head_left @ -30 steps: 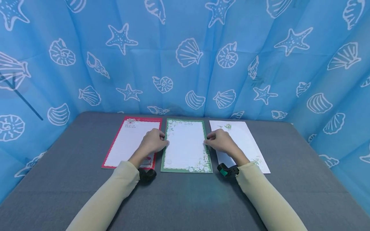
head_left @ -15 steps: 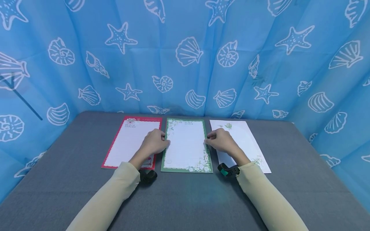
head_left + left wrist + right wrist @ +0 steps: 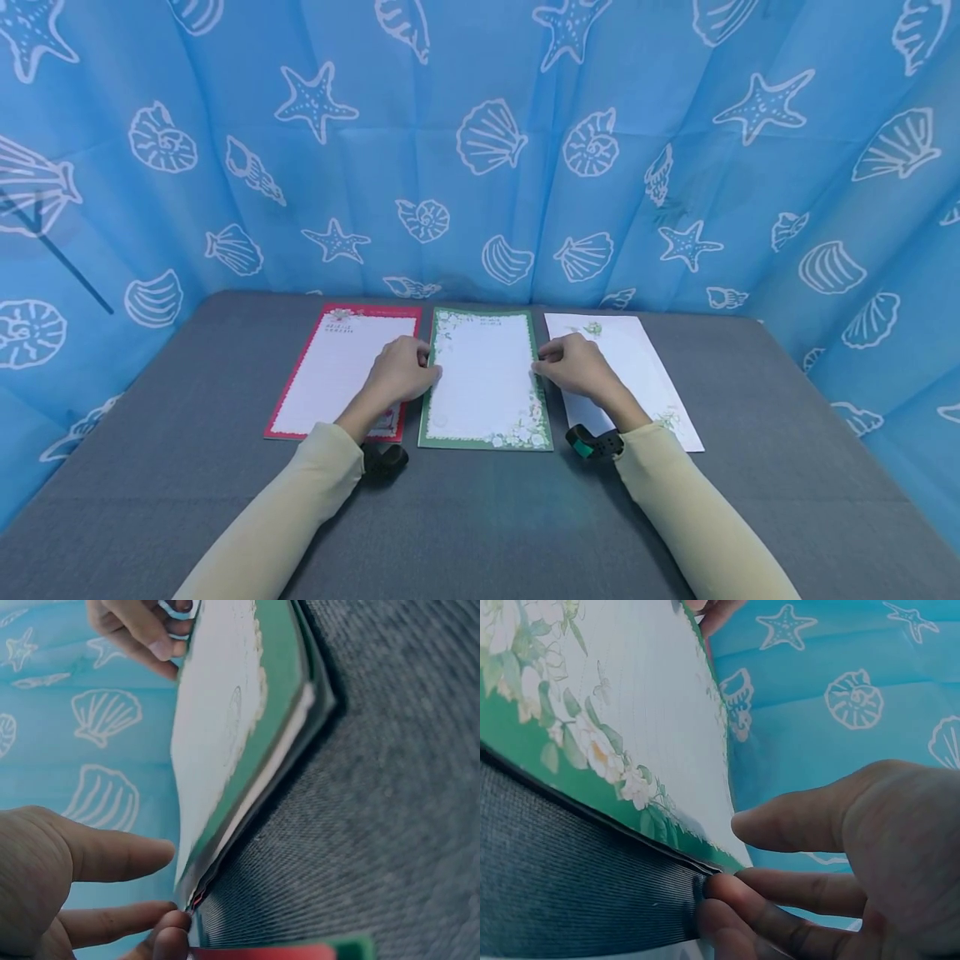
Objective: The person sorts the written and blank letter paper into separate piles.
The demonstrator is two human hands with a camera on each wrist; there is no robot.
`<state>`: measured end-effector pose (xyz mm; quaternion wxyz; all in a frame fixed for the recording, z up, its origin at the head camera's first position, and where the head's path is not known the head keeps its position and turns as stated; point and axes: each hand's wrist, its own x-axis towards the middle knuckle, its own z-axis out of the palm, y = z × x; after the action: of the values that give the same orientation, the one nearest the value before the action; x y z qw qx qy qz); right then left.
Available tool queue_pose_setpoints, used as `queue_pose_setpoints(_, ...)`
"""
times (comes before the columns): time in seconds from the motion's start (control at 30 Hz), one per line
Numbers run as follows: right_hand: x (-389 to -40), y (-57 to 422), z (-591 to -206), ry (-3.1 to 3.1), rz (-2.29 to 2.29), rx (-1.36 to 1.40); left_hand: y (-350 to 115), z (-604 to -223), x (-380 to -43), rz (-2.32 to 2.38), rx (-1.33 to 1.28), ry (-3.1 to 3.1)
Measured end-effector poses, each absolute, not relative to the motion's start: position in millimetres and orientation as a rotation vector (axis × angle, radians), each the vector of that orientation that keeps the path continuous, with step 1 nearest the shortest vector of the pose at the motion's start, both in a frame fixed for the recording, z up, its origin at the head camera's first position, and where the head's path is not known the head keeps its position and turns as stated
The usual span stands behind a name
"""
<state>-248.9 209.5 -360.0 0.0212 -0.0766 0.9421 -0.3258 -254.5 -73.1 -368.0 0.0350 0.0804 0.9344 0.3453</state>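
1. Your green pad lies face up on the grey table, between the red pad on your left and the white pad on your right, with narrow gaps on both sides.
2. Your left hand holds the green pad's left side, thumb at the top and fingers curled in at the edge.
3. Your right hand pinches the opposite side the same way; how firmly either hand presses, you cannot tell from here.
4. As for progress, all three pads are in a side-by-side row, their near edges roughly level, so the layout looks mostly done.
5. Neither hand is off the green pad, so your handling of it seems unfinished; letting go appears to be what is left.
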Motion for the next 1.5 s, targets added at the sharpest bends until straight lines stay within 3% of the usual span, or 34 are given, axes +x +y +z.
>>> queue_pose_setpoints(0.5,-247,204,-358,2.757,-1.444,-0.138,-80,-363,-257,1.327,0.259,2.800)
queue_pose_setpoints(0.83,-247,190,-355,2.735,-1.578,-0.115,-96,-349,-265,1.487,0.136,2.597)
queue_pose_setpoints(1.5,-261,108,-347,2.489,-1.906,-0.094,-168,-322,-271,1.449,0.047,2.610)
